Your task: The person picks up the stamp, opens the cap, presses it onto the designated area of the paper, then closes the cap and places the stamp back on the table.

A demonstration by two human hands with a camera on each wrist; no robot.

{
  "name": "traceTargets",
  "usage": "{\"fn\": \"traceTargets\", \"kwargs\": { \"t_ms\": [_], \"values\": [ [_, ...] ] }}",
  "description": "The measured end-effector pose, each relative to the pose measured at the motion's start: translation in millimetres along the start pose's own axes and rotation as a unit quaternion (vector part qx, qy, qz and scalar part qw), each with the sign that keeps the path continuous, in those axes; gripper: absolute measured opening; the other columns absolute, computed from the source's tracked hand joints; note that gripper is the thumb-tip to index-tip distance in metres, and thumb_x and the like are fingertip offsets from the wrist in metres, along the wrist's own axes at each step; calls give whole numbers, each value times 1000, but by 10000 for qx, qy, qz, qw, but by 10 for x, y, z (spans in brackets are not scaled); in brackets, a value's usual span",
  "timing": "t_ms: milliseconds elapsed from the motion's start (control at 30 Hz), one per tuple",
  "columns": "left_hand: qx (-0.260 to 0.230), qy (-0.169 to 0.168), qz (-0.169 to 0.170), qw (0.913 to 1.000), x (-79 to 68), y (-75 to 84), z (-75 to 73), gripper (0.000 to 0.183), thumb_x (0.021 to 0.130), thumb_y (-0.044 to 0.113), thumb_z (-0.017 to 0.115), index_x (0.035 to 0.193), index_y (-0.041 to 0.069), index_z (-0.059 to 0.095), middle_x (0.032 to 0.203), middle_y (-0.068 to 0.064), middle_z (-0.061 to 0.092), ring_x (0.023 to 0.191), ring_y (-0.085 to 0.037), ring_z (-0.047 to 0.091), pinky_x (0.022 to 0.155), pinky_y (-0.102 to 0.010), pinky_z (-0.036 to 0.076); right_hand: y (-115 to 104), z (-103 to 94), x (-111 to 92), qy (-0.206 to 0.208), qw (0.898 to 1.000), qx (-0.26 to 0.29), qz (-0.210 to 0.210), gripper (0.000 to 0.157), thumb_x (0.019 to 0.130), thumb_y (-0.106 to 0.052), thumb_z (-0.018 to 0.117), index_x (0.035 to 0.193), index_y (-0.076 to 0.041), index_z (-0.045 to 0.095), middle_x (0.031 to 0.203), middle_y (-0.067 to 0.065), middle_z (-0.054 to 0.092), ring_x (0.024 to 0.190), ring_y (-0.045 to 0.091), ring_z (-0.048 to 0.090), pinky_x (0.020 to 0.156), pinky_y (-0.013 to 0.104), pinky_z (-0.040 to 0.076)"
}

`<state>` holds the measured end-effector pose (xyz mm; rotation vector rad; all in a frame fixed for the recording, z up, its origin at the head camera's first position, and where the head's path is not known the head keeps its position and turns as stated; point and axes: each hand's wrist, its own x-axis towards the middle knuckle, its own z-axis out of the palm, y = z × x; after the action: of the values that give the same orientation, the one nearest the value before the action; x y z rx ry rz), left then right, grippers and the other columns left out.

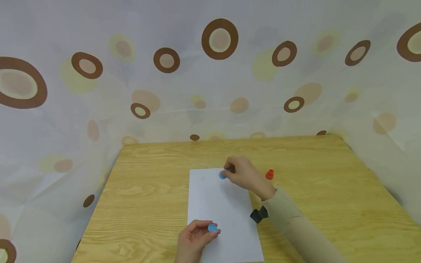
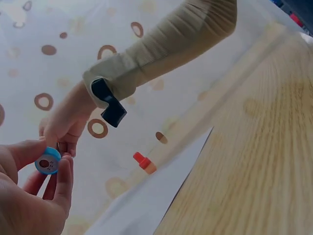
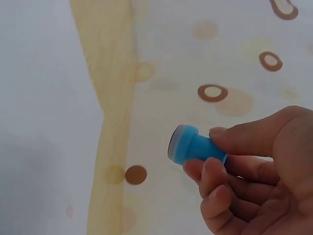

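Observation:
Between the thumb and fingers of my right hand (image 1: pixel 241 173) is a small blue stamp (image 3: pixel 198 144), held over the far end of a white sheet of paper (image 1: pixel 218 204). Its round pale end points away from the palm in the right wrist view. My left hand (image 1: pixel 195 239) pinches a round blue cap (image 2: pixel 48 160) near the sheet's close end. A white face with a small dark picture shows on this cap in the left wrist view. One faint pink mark (image 1: pixel 203 178) shows on the paper near its far left corner.
A red stamp (image 1: pixel 269 174) stands on the wooden table (image 1: pixel 144 204), right of the sheet and close to the right forearm. The black strap piece (image 1: pixel 259 214) hangs at the right sleeve's cuff. A patterned curtain (image 1: pixel 184 87) surrounds the table's back and sides.

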<state>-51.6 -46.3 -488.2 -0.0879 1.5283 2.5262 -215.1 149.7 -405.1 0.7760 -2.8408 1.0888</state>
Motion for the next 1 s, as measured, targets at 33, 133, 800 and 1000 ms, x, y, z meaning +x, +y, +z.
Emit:
{"fn": "traceTargets", "kwargs": {
  "t_ms": [33,133,800,1000],
  "values": [
    [-121,75,29,9999,3,11,14,32,83,-3,76,111,-12,63,101,-14,69,91,-23,72,89,-36,57,-64,-5,-42,64,9999,101,-119,11,89,-11,75,85,-7,66,71,-5,61,59,11,51,53,25,48],
    [-429,265,28,9987,-5,39,43,30,85,-4,74,113,-9,65,100,-12,69,92,-23,72,89,-35,57,-236,3,-180,152,9978,388,-515,10,88,-10,76,83,-8,67,69,-8,61,55,7,48,49,23,46],
    [-1184,-278,880,9887,-64,2,40,34,91,-7,65,107,21,77,112,-1,72,99,-16,70,92,-29,55,-746,209,-728,-537,9804,1474,-1196,11,86,-2,76,81,-8,67,65,-9,63,54,-5,50,45,18,47],
    [-1143,-104,1134,9869,-57,-41,19,34,90,-8,65,107,20,77,109,-3,73,101,-14,69,90,-27,55,-760,264,-786,-672,9777,1554,-1243,10,87,-5,75,82,-7,67,65,-6,64,54,-7,48,45,16,47]
  ]
}}
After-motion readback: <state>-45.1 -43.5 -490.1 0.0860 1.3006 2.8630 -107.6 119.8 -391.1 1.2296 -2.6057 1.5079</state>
